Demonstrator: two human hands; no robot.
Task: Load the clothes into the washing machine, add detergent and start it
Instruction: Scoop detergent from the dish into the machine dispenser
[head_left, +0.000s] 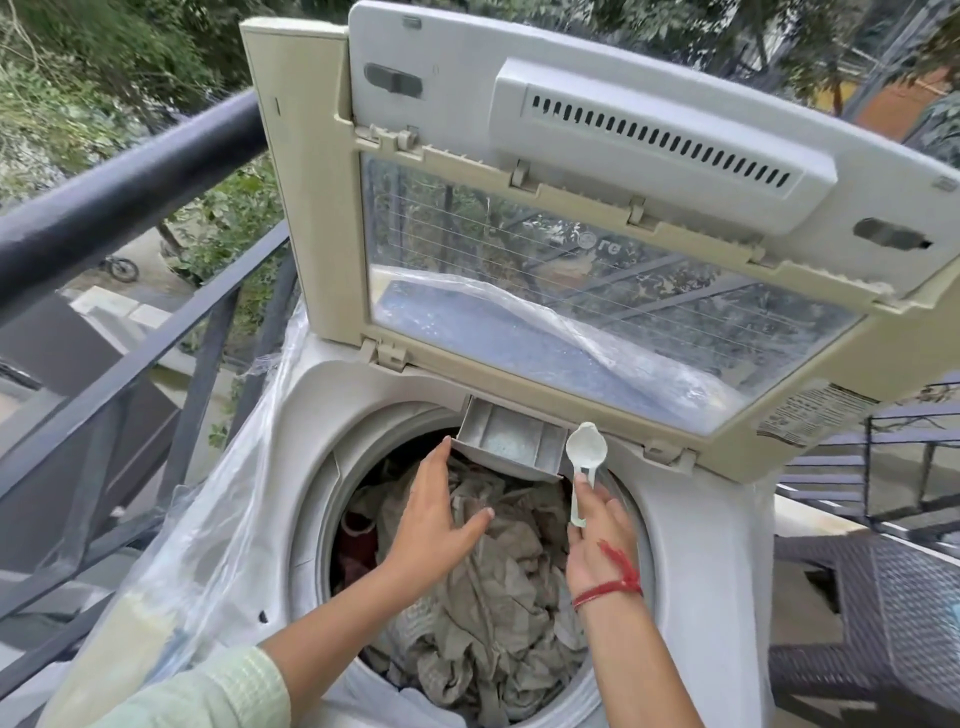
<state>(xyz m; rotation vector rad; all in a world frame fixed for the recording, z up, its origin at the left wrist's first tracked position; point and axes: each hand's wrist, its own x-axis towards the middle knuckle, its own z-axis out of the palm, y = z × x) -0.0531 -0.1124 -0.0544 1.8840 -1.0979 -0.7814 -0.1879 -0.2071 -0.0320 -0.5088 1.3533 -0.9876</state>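
left hand (436, 514) spread flat, fingertip touching drawer (511, 434) at its left corner. right hand (597, 540) pinches scoop (586, 449) by the handle, bowl just beside drawer. clothes (493, 597) fill the drum (324, 509).

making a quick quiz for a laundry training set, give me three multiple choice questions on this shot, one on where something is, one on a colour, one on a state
1. Where is the white plastic measuring scoop?
A. lying on the clothes
B. held by the right hand beside the right end of the grey pull-out detergent drawer
C. resting on the railing

2. What colour is the thread tied round the right wrist?
A. blue
B. red
C. yellow

3. How does the washing machine's beige glass-panelled lid stand?
A. shut flat
B. folded up, open
C. taken off

Answers: 1 B, the right hand pinches the scoop's handle next to the drawer; 2 B, the thread is plainly red; 3 B, the lid stands raised at the back.
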